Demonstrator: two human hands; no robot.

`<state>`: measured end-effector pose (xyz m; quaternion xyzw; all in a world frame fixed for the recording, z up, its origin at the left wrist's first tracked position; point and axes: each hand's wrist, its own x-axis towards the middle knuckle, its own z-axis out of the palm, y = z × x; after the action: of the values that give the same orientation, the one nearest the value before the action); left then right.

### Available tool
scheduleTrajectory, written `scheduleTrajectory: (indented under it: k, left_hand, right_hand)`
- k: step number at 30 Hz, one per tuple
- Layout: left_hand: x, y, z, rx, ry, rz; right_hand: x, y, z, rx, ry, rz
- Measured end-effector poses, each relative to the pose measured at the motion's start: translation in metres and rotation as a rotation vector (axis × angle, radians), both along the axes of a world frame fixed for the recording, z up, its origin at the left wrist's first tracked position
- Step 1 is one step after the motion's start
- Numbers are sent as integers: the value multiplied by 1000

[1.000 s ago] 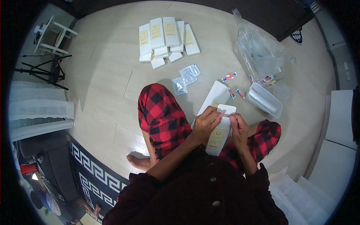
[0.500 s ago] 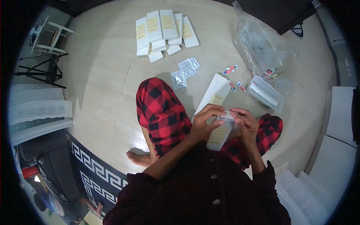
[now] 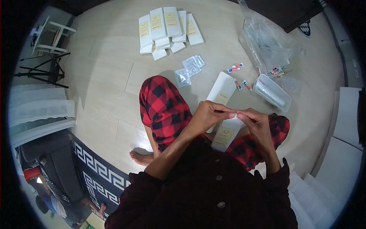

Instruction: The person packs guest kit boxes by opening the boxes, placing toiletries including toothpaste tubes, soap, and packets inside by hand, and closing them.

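A slim white carton with a cream label [image 3: 224,138] stands tilted in my lap. At its upper end, my left hand [image 3: 207,115] and my right hand [image 3: 258,121] meet, thumbs and fingers pinched together on the end flap. Both hands are closed there, and the fingers partly hide the flap. Just beyond my left hand lies another white box [image 3: 220,94] with a similar label. Several small toothpaste tubes [image 3: 247,85] are scattered past my right hand, near a white plastic tub [image 3: 284,109] holding a row of clear wrapped items.
Several labelled white boxes [image 3: 157,23] are piled at the far side of the floor. Silvery sachets [image 3: 183,78] lie nearer. A large clear plastic bag [image 3: 267,42] sits at the far right. Another person [image 3: 63,208] is at the lower left, beside a patterned rug [image 3: 91,162].
My hands have drawn together at the carton's top, fingertips now meeting over the flap. The fingers were spread wider around it before. The view has shifted slightly.
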<state>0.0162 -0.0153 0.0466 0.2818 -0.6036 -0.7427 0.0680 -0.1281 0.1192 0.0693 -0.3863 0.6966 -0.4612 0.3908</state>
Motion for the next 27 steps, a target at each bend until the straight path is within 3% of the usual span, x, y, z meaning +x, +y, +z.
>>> scheduleTrajectory:
  k: [10, 12, 16, 18, 21, 25, 27]
  left_hand:
    - [-8, -16, 1, 32, 6, -149]
    - [-6, -19, -8, 234, -6, -155]
    - [-3, -20, -15, 194, 86, -170]
    - [-1, -23, -13, 316, 71, -192]
    - [1, -24, -18, 380, 103, -172]
    - [1, -14, -31, 447, 57, -184]
    - [1, -9, -33, 439, 156, -164]
  right_hand:
    - [10, 2, 2, 80, 85, -143]
    - [13, 2, -1, 76, 65, -191]
    - [17, 0, -3, 80, 42, -249]
    - [17, -1, -5, 83, 29, -258]
    - [8, -1, -8, -46, -27, -166]
    - [-19, 0, -11, 200, -258, -129]
    - [-24, -3, -11, 276, -385, -149]
